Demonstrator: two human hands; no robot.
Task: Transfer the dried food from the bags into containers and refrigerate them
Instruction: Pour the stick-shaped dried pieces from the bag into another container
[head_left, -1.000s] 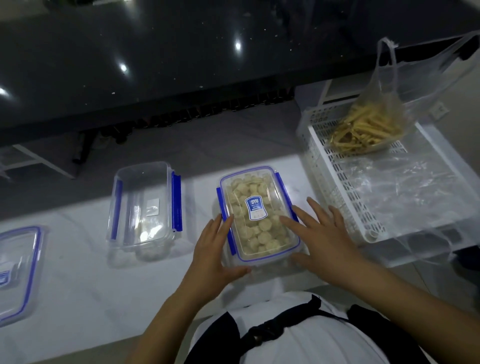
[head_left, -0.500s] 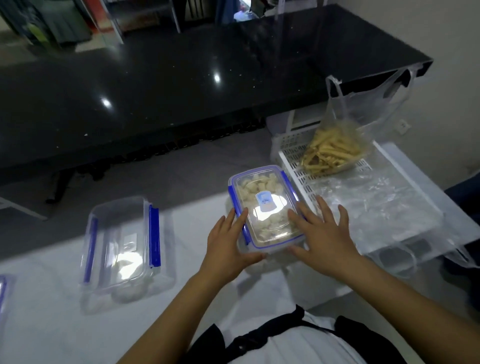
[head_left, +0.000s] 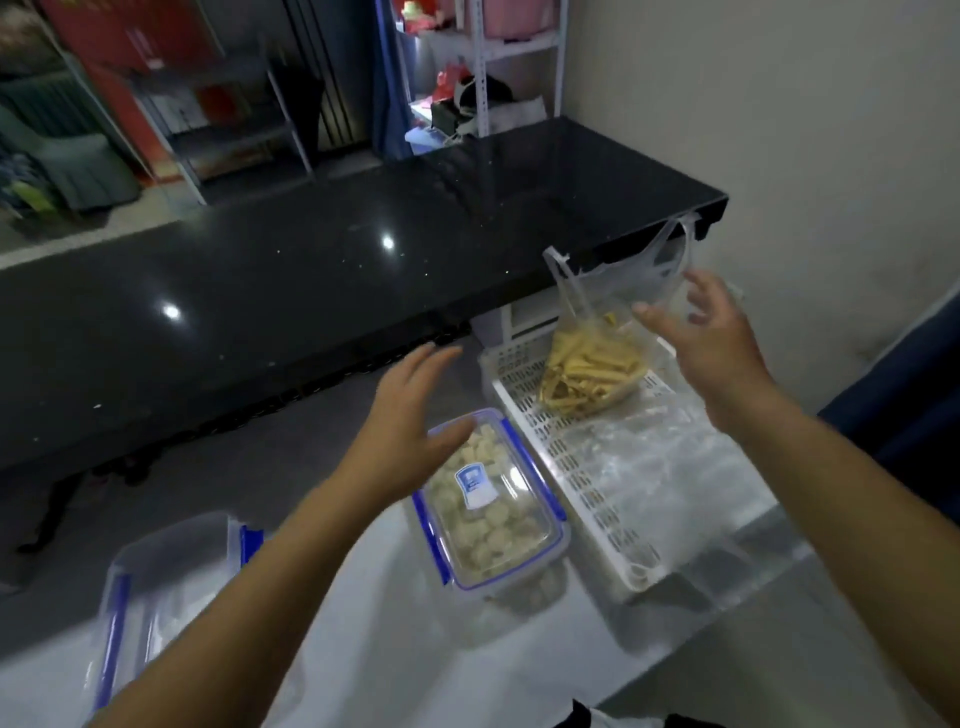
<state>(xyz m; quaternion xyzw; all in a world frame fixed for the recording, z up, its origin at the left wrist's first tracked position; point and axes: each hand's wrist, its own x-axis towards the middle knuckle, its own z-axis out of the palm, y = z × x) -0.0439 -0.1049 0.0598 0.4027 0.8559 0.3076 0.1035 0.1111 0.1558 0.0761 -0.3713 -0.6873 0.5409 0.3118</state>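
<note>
A: Where's the filled box?
B: The lidded box (head_left: 491, 506) sits on the white worktop (head_left: 415, 660), near the middle, just left of the white basket (head_left: 571, 457). Its long axis runs from near right to far left, roughly in line with the basket's left wall. The lid is on, with blue clips along both long sides and a small blue label in the middle. Pale round pieces fill it.

A: And the hands?
B: The left hand (head_left: 410, 415) hovers over the far left corner of the box, fingers spread and straight, holding nothing. The right hand (head_left: 711, 338) is raised over the far right part of the basket, fingers wide and loosely bent, beside the bag (head_left: 597, 374). I cannot tell whether it touches the plastic.

A: What's in the bag?
B: Yellow stick-shaped pieces, heaped at the far end of the basket, with the bag's handles standing up. Crumpled clear plastic (head_left: 660, 467) lies in the basket nearer to us.

A: Anything else?
B: An empty clear box (head_left: 166, 587) with blue clips at near left, its long axis running near to far, and a black table (head_left: 311, 291) beyond the worktop.
</note>
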